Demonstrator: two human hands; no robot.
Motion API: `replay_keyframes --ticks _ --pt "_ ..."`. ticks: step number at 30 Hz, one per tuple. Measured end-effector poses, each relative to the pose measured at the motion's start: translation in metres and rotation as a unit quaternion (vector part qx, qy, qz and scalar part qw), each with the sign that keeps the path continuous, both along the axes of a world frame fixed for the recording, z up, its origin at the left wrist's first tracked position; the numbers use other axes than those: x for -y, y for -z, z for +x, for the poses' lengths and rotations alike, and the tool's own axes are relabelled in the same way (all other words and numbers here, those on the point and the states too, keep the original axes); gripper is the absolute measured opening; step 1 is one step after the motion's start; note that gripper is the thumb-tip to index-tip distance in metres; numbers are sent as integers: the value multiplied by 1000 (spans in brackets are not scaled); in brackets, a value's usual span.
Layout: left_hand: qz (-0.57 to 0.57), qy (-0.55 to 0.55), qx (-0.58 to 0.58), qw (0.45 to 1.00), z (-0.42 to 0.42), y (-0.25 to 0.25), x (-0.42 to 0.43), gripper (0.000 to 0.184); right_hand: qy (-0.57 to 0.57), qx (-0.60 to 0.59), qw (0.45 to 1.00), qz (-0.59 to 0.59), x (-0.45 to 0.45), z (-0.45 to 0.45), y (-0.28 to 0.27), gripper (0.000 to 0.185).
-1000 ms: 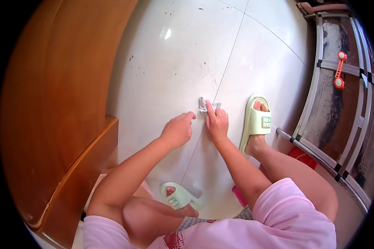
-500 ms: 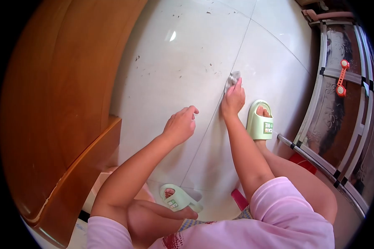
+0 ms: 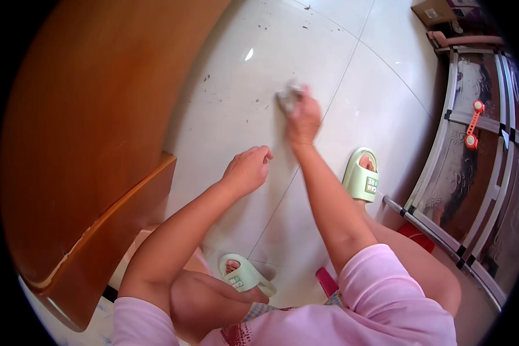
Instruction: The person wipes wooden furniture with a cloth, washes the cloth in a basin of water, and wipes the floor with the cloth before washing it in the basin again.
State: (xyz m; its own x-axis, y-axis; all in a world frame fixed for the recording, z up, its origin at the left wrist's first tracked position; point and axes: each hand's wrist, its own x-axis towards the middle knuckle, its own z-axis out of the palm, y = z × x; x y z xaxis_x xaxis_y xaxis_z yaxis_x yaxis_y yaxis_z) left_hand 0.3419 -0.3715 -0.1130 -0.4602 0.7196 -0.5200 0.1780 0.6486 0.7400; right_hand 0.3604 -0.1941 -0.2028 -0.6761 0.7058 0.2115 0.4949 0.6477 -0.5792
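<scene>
My right hand (image 3: 305,118) is closed on a crumpled greyish-white cloth (image 3: 288,99), pressed against the pale tiled floor (image 3: 352,115). Motion blurs both the hand and the cloth. Small dark crumbs of dirt (image 3: 207,78) lie scattered on the tiles to the left of the cloth and beyond it. My left hand (image 3: 247,170) hovers over the floor, nearer to me, its fingers curled in with nothing visible in them.
A brown wooden furniture panel (image 3: 98,115) rises on the left. To the right stands a metal-framed rack with dark panels (image 3: 461,173), an orange-red strap (image 3: 473,125) hanging on it. Green slippers (image 3: 361,176) are on my feet. A cardboard box (image 3: 432,10) sits at the far right.
My right hand has swept the cloth left and away from me, off the tile seam and closer to the crumbs. My left hand has barely moved. The view has shifted slightly.
</scene>
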Motion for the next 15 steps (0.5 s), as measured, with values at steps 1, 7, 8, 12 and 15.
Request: replay_keyframes --ticks 1,7,8,12,15 --pt "-16 -5 17 1000 -1 -7 3 22 68 64 995 -31 -13 8 -13 43" --pt "-49 -22 60 997 -2 -19 23 22 -1 189 979 80 -33 -14 8 39" --pt "-60 -22 69 996 -4 -19 24 21 -56 168 978 111 -16 -28 12 41" --pt "-50 -48 50 996 -7 -11 27 19 -252 108 955 113 60 -48 10 56" --pt "-55 -94 36 993 -6 -2 29 17 -303 36 951 48 61 -36 -6 47"
